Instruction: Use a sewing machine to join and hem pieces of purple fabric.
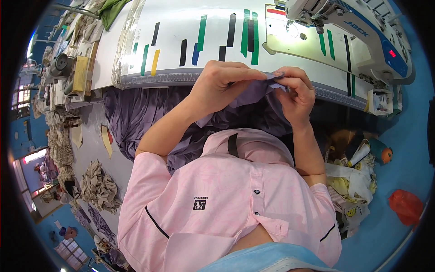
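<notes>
Both my hands are raised at the front edge of the sewing table [172, 63], in front of my chest. My left hand [222, 84] pinches the edge of a piece of purple fabric [251, 93] between thumb and fingers. Close beside it, my right hand [297, 93] grips the same edge, where a small folded bit sticks up between the fingertips. The fabric hangs down toward a large gathered heap of purple cloth [131, 118] over my lap. Parts of the fingertips are hidden by the folds.
A sewing machine [358, 27] with its lamp lit stands at the far right of the table. Along the front edge runs a grey measuring strip [158, 79]. Coloured tape strips [201, 34] mark the tabletop. Beige cloth [99, 187] lies at left, a red bag [405, 207] at right.
</notes>
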`<state>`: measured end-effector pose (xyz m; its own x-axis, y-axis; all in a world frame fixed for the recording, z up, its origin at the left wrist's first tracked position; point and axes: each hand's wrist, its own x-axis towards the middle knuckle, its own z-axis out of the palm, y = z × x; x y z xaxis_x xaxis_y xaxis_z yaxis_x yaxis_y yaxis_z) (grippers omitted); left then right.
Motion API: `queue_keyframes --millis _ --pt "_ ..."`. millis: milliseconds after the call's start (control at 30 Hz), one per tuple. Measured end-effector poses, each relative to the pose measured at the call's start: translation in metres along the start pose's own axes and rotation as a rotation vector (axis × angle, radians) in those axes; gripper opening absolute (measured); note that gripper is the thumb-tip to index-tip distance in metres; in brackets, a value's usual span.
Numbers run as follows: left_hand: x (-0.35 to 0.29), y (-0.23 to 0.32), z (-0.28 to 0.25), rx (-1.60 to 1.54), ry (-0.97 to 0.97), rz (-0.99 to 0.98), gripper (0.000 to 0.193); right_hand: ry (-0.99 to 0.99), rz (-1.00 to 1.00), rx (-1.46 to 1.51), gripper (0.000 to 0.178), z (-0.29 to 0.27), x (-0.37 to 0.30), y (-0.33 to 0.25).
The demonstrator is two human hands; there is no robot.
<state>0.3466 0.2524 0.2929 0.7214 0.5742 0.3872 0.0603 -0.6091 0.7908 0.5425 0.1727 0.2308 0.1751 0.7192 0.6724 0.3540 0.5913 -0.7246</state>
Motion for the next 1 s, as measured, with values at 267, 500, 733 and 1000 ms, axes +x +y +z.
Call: queue_keyframes --millis 267,500,733,1000 --pt "0.001 0.000 0.004 0.128 0.003 0.075 0.031 -0.015 -0.054 -0.093 0.022 -0.008 -0.001 0.000" --pt "-0.002 -0.002 0.006 0.345 0.066 0.100 0.029 0.015 0.230 0.298 0.011 -0.019 -0.001 -0.031" --pt "-0.003 0.003 0.012 0.468 0.019 0.186 0.030 -0.234 0.203 -0.100 0.015 -0.006 0.022 -0.036" --pt "-0.039 -0.019 -0.016 0.680 0.069 0.199 0.027 -0.276 0.153 -0.338 0.019 -0.027 0.027 -0.030"
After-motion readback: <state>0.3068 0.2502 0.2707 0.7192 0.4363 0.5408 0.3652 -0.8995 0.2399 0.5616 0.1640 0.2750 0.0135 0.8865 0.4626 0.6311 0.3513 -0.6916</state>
